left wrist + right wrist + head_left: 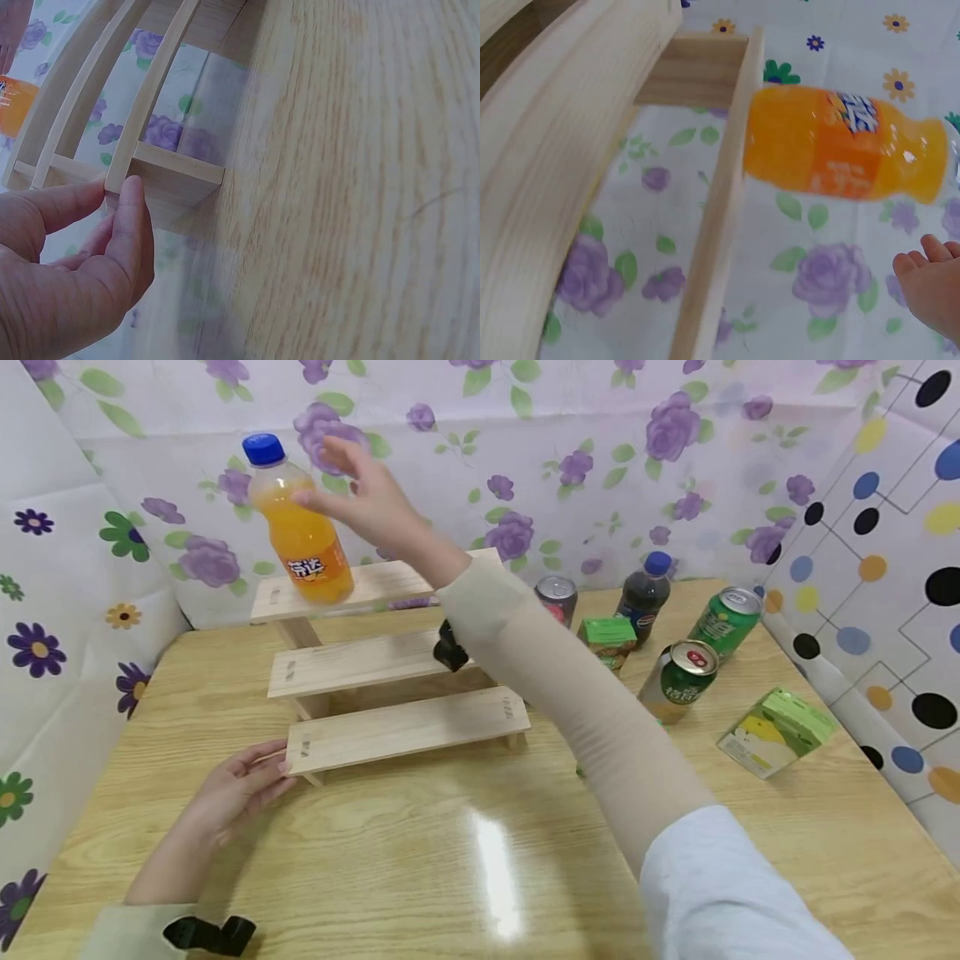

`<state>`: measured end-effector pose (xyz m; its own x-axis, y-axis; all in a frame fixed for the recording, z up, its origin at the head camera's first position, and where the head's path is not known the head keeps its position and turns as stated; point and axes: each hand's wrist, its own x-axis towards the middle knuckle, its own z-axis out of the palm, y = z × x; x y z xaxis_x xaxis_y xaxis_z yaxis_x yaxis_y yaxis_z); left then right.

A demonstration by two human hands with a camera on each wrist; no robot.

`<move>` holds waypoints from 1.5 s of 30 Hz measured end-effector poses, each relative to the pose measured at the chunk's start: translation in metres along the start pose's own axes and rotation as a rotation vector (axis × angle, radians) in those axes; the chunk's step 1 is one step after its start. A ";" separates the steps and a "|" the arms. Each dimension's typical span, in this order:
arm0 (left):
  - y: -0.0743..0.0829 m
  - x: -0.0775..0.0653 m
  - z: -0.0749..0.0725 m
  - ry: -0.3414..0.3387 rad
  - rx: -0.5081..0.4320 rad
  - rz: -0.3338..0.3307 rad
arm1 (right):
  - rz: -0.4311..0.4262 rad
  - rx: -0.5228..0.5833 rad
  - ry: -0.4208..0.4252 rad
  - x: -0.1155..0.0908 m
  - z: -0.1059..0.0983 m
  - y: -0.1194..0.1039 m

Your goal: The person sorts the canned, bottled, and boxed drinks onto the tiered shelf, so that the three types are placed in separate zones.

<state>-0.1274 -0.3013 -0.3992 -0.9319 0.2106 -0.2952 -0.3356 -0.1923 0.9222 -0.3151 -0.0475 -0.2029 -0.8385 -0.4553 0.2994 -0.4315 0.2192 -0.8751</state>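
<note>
An orange soda bottle (303, 539) with a blue cap stands upright at the left end of the top step of a three-step wooden shelf (408, 727). Just to its right is my right hand (378, 506), fingers spread and holding nothing. In the right wrist view a gap shows between that hand (934, 285) and the bottle (840, 142). My left hand (243, 789) is at the left end of the lowest step. Seen from the left wrist, the thumb and fingers (129, 225) pinch the corner of that step (146, 97).
Right of the shelf stand a dark can (557, 597), a small green-topped carton (606, 639), a cola bottle (645, 602), a green can (726, 622), a dark green and gold can (678, 681) and a yellow-green carton (776, 732). Flowered cloth (510, 443) hangs behind the table.
</note>
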 end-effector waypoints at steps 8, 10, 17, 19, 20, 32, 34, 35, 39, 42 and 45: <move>0.002 -0.002 0.001 0.001 -0.001 -0.004 | 0.009 -0.052 0.061 -0.020 -0.055 0.007; 0.003 -0.002 0.001 0.004 -0.005 -0.007 | 0.011 -0.073 0.066 -0.025 -0.067 0.008; 0.003 -0.003 0.002 0.009 0.017 -0.009 | -0.004 -0.131 0.075 -0.051 -0.102 0.015; 0.004 -0.003 0.002 0.008 0.028 -0.009 | -0.003 -0.141 0.082 -0.059 -0.109 0.017; 0.004 -0.003 0.002 0.009 0.028 -0.010 | -0.002 -0.137 0.080 -0.064 -0.113 0.019; 0.005 -0.006 0.003 0.039 0.020 -0.025 | 0.037 -0.115 -0.022 -0.114 -0.139 0.044; 0.005 -0.007 0.004 0.041 0.025 -0.023 | 0.041 -0.114 -0.034 -0.122 -0.143 0.050; 0.005 -0.007 0.004 0.043 0.033 -0.022 | 0.042 -0.111 -0.038 -0.126 -0.144 0.053; 0.005 -0.007 0.004 0.054 0.054 -0.020 | 0.054 -0.117 -0.047 -0.141 -0.151 0.065; 0.005 -0.006 0.004 0.061 0.065 -0.025 | 0.079 -0.124 -0.049 -0.151 -0.154 0.075; 0.005 -0.006 0.004 0.063 0.069 -0.029 | 0.092 -0.144 -0.053 -0.159 -0.157 0.084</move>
<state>-0.1229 -0.2996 -0.3922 -0.9296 0.1537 -0.3351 -0.3542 -0.1205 0.9274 -0.2704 0.1787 -0.2639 -0.8597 -0.4716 0.1964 -0.3999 0.3822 -0.8331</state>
